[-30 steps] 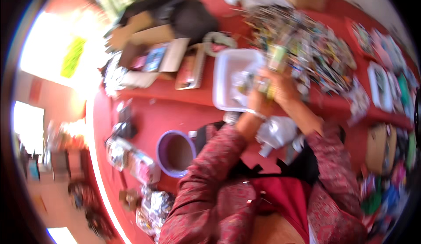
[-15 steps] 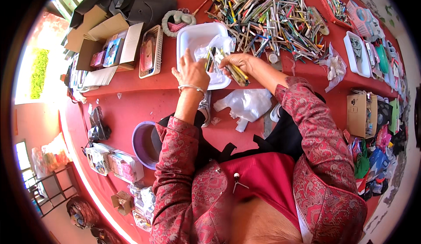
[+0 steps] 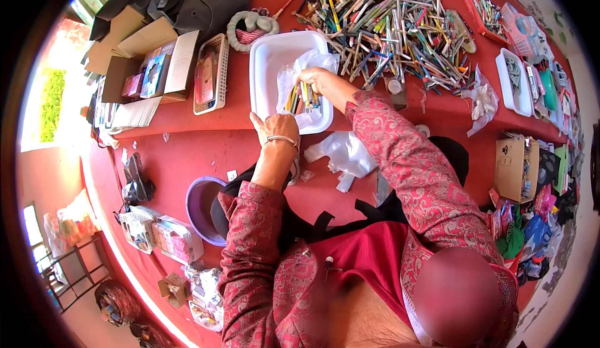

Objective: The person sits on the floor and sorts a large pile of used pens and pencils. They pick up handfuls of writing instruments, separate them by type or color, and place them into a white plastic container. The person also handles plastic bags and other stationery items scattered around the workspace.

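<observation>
The right hand [image 3: 317, 79] grips a bundle of pencils [image 3: 301, 96] inside a clear bag [image 3: 299, 76] in the white tray [image 3: 269, 51], while the left hand [image 3: 275, 126], fingers loosely curled and empty, rests on the tray's near rim on the red surface [image 3: 187, 154].

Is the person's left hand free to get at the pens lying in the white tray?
Probably yes. The left hand rests at the near rim of the white tray, with nothing between it and the pens. The right hand already grips them over a clear plastic bag.
</observation>
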Available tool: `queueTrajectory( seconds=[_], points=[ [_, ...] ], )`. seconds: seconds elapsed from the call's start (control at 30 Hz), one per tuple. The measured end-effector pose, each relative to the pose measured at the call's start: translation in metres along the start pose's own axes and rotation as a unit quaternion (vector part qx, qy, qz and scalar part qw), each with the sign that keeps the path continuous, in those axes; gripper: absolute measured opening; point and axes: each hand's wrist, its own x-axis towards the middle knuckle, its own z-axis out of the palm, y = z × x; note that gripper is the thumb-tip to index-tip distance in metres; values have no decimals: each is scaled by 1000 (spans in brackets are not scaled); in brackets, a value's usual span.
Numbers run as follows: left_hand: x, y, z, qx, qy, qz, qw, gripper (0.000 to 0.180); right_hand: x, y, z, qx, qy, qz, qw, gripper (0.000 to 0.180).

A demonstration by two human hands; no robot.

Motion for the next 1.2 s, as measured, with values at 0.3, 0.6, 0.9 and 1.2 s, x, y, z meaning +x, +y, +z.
queueTrajectory(
  seconds=[0.3,0.6,0.9,1.2],
  points=[
    [-2,-15,5,-19,38,-7,999,19,23,17,26,-76,213,-237,945,20],
    [-2,-24,1,-27,63,-6,998,11,-68,-41,10,-400,392,-281,780,42],
    [6,-22,0,-34,114,-52,992,12,-39,-35,-8,-563,412,-358,620,17],
    [11,-52,-2,-102,303,-55,946,11,-72,-112,21,-512,351,-488,613,24]
  ],
)
